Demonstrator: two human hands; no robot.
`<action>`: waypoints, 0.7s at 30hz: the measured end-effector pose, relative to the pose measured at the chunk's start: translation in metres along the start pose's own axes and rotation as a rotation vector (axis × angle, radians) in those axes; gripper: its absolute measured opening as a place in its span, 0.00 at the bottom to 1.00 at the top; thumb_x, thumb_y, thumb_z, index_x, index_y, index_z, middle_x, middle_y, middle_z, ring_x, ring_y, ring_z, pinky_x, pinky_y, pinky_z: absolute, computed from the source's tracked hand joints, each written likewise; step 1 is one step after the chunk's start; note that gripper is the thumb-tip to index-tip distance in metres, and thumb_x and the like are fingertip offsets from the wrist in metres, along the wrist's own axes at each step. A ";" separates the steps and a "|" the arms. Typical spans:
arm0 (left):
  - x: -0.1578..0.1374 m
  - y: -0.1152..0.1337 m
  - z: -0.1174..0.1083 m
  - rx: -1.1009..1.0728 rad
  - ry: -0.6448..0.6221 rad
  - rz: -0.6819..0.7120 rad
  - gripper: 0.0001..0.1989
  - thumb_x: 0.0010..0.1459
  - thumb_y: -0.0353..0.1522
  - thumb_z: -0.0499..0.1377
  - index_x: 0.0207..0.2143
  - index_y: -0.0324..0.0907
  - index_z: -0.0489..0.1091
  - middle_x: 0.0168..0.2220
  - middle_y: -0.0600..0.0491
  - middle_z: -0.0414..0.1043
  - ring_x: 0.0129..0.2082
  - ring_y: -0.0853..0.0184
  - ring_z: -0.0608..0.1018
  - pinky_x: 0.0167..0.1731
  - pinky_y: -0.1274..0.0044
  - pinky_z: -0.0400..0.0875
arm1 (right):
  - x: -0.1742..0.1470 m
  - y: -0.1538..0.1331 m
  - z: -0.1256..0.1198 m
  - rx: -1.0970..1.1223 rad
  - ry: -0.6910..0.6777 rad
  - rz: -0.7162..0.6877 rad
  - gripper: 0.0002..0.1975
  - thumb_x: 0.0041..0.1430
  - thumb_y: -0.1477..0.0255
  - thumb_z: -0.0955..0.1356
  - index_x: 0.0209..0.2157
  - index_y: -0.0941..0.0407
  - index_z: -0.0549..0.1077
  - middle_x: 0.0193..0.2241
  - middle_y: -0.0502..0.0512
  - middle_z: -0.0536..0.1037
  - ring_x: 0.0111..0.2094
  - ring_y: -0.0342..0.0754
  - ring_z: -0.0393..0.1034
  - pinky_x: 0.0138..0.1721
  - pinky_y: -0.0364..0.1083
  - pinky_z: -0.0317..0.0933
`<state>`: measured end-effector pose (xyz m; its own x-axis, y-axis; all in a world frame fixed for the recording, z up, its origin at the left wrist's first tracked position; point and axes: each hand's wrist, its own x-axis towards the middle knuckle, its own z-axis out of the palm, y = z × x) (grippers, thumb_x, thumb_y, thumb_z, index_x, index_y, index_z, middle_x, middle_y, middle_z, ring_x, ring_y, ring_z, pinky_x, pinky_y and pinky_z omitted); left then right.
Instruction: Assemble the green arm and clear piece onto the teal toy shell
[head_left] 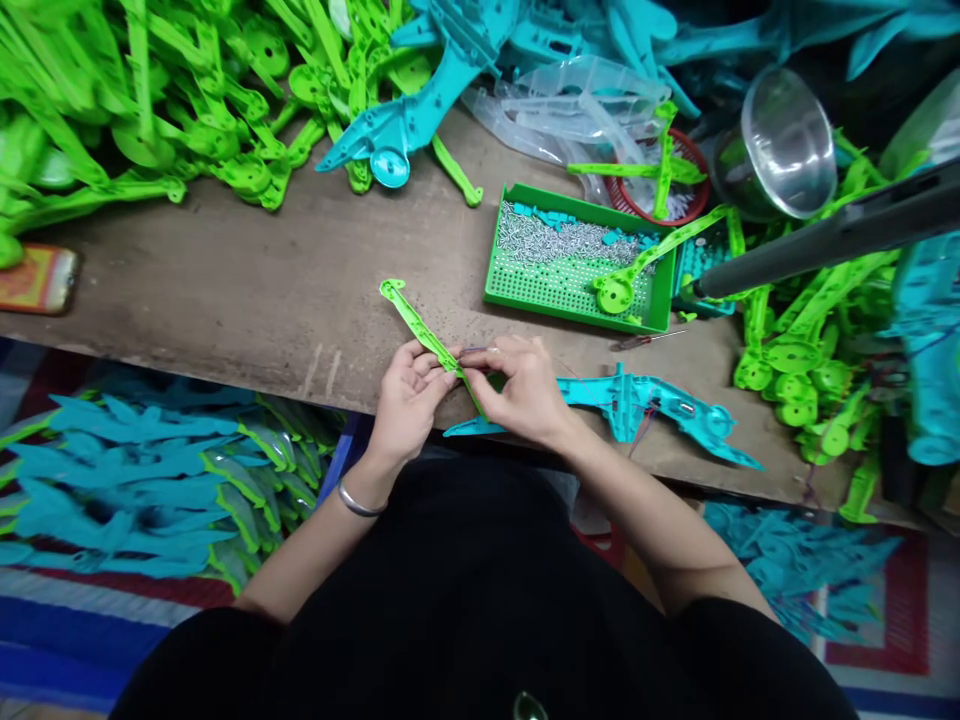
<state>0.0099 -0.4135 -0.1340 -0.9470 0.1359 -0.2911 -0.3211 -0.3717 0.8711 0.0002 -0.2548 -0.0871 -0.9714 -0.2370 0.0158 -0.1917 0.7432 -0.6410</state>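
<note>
My left hand (406,397) pinches the long green plastic arm (417,326) near its lower end, fingers curled around it, while my right hand (523,389) pinches the same piece from the other side, fingertips pressed together over it. The arm slants up and to the left above the front edge of the brown worktable (247,290). Far left on the table lies a phone (37,279), and a heap of green parts (150,100) fills the back left corner. Past my right hand, a blue toy body (645,405) lies flat on the table, just beside my wrist. Behind it sits a green tray (577,292) holding small metal screws (555,240). Further right are a clear bowl (787,140) and more green parts (795,360).
</note>
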 end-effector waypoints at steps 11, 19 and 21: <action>-0.005 0.002 0.002 0.147 0.055 0.025 0.23 0.53 0.34 0.67 0.49 0.41 0.65 0.43 0.48 0.78 0.41 0.68 0.80 0.45 0.76 0.74 | -0.020 -0.037 0.004 -0.526 -0.183 -0.155 0.20 0.65 0.71 0.61 0.52 0.68 0.72 0.39 0.68 0.75 0.42 0.59 0.62 0.43 0.57 0.53; -0.003 -0.006 -0.004 0.230 0.087 0.120 0.15 0.53 0.28 0.63 0.44 0.41 0.67 0.39 0.52 0.77 0.38 0.68 0.79 0.40 0.76 0.74 | 0.032 -0.021 -0.020 0.022 -0.359 -0.501 0.16 0.64 0.80 0.59 0.50 0.59 0.70 0.43 0.60 0.77 0.44 0.50 0.68 0.47 0.50 0.61; -0.003 -0.009 -0.005 0.293 0.110 0.168 0.16 0.51 0.26 0.61 0.43 0.41 0.68 0.42 0.51 0.76 0.40 0.66 0.79 0.42 0.74 0.74 | 0.039 -0.022 -0.015 0.059 -0.429 -0.571 0.13 0.65 0.79 0.59 0.47 0.59 0.70 0.41 0.60 0.77 0.42 0.48 0.68 0.47 0.49 0.61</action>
<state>0.0150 -0.4153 -0.1427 -0.9868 -0.0104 -0.1613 -0.1596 -0.0985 0.9823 -0.0359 -0.2712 -0.0612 -0.5785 -0.8131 0.0652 -0.6339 0.3979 -0.6632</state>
